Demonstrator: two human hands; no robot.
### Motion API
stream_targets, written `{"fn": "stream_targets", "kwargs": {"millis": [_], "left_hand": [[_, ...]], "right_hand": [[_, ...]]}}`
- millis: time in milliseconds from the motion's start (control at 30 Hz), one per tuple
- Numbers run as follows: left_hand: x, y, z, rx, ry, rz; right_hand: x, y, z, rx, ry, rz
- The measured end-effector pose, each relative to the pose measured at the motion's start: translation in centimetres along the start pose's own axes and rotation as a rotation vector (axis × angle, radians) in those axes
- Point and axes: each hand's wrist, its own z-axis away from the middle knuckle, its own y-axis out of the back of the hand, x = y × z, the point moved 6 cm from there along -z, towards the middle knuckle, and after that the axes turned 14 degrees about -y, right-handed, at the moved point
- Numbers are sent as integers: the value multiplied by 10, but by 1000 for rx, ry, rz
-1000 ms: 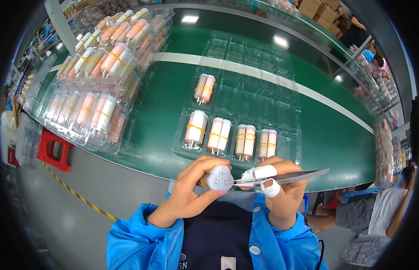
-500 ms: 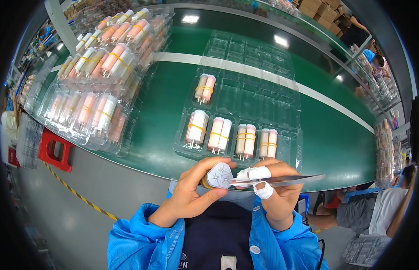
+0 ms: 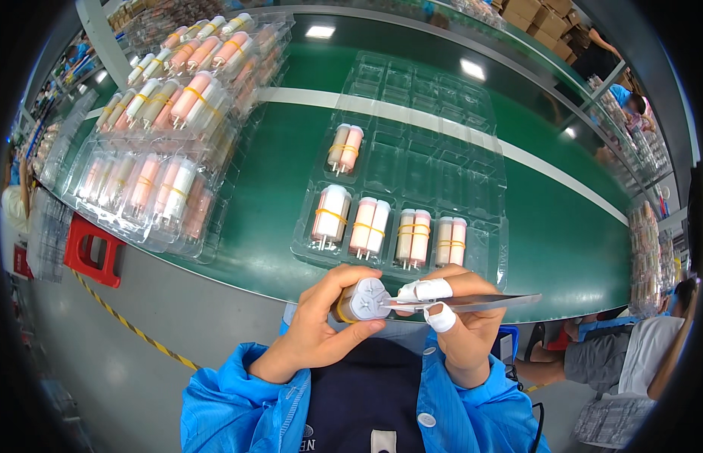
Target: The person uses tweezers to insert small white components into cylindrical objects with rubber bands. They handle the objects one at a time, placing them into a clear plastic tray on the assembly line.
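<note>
Left hand (image 3: 321, 332) is wrapped tight around a banded bundle of white tubes (image 3: 364, 300), cap end facing the camera, held close to the chest just below the near edge of the green conveyor belt (image 3: 276, 196). Right hand (image 3: 465, 332), with white finger cots, pinches long metal tweezers (image 3: 472, 303), the tips touching the bundle's end face just right of the left thumb. Just beyond the grip: clear blister tray (image 3: 412, 189) with five banded bundles; stacked full trays (image 3: 163, 151) lie well off to the far left.

A clear tray (image 3: 487, 189) on the green belt (image 3: 570, 226) holds banded tubes (image 3: 389, 230); stacked full trays (image 3: 151, 143) sit left, above a red stool (image 3: 91, 249).
</note>
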Motion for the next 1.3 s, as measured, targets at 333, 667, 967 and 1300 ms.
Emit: {"fn": "stream_targets", "kwargs": {"millis": [333,667,967,1300], "left_hand": [[12,1,-6,8,-166,-211],[9,-7,1,31,-356,-430],[10,-6,1,38,-395,-523],[10,-5,1,50,-433,-523]], "right_hand": [[0,8,2,121,101,90],[-5,-4,6,110,112,256],[-6,-6,2,77,127,323],[-2,-6,2,66,141,243]]}}
